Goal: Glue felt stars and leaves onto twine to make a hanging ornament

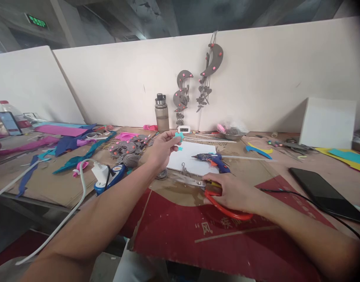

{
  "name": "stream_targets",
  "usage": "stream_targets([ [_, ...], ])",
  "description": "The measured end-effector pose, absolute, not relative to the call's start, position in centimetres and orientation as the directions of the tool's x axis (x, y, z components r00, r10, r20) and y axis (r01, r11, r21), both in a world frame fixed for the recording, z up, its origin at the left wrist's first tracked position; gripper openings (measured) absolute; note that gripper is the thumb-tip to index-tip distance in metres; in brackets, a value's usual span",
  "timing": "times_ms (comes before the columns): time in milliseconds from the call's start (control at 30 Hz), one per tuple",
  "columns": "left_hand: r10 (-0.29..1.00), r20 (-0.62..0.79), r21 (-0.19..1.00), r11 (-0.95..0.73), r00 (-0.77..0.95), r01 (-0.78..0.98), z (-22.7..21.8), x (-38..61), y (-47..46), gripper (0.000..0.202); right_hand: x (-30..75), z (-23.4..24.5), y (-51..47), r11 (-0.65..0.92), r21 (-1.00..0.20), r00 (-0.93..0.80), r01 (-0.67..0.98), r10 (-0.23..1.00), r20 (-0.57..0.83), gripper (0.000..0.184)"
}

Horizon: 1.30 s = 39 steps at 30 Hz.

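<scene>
My left hand (164, 150) is raised over the white board (187, 164), pinching a small teal cut-out (179, 136) that looks like a star or flower. Just below those fingers shows another small teal piece (180, 148). My right hand (235, 192) is closed round the red-handled scissors (227, 209), low over the cardboard, with the blades pointing left. Beyond the scissors, a blue glue gun (211, 158) rests at the right part of the white board, its nozzle to the left. A small metal clasp (184, 167) lies near the board's front edge.
To the left are a power strip (111, 178) with a white plug, grey yarn (130, 158) and felt scraps (75, 162). A bottle (161, 113) and small clock (184, 129) stand behind. A black phone (327, 192) lies right. Grey moon hangings (214, 60) decorate the partition.
</scene>
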<state>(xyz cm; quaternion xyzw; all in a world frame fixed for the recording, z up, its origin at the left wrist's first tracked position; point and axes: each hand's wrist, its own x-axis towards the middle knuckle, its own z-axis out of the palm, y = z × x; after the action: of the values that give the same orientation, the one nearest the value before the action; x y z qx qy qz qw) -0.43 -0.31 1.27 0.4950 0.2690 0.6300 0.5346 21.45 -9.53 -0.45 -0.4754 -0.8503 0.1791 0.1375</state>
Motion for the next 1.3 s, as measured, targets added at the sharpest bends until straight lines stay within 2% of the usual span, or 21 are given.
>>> stream_targets([
  [267,0.911,0.376,0.896,-0.311,0.169,-0.319,0.6,-0.5,-0.1,0.025,21.7,-0.4,-10.2,0.635,-0.357,-0.678,0.685,0.735,0.007,0.042],
  [500,0.92,0.358,0.922,-0.322,0.161,-0.213,0.0,0.1,-0.2,0.025,21.7,-0.5,-10.0,0.681,-0.369,-0.704,0.632,0.704,0.095,0.052],
  [633,0.936,0.323,0.925,-0.281,0.138,-0.255,0.0,-0.1,0.0,0.025,22.1,-0.6,-9.3,0.654,-0.342,-0.655,0.675,0.744,0.131,0.048],
  [733,0.939,0.342,0.893,-0.319,0.02,-0.317,0.3,-0.5,0.4,0.025,22.6,-0.7,-8.7,0.621,-0.294,-0.611,0.726,0.779,0.138,0.047],
  [867,0.929,0.36,0.849,-0.366,-0.088,-0.382,0.5,-0.8,0.8,0.026,22.8,-1.0,-8.1,0.575,-0.293,-0.56,0.763,0.816,0.144,0.044],
  [1133,0.917,0.398,0.884,-0.388,-0.015,-0.26,0.0,-0.1,0.5,0.023,22.3,-1.0,-8.4,0.562,-0.344,-0.532,0.752,0.826,0.187,0.042],
  [1300,0.924,0.382,0.9,-0.375,-0.013,-0.223,0.0,-0.2,0.3,0.024,23.3,-1.1,-7.2,0.414,-0.442,-0.328,0.796,0.908,0.262,0.043],
])
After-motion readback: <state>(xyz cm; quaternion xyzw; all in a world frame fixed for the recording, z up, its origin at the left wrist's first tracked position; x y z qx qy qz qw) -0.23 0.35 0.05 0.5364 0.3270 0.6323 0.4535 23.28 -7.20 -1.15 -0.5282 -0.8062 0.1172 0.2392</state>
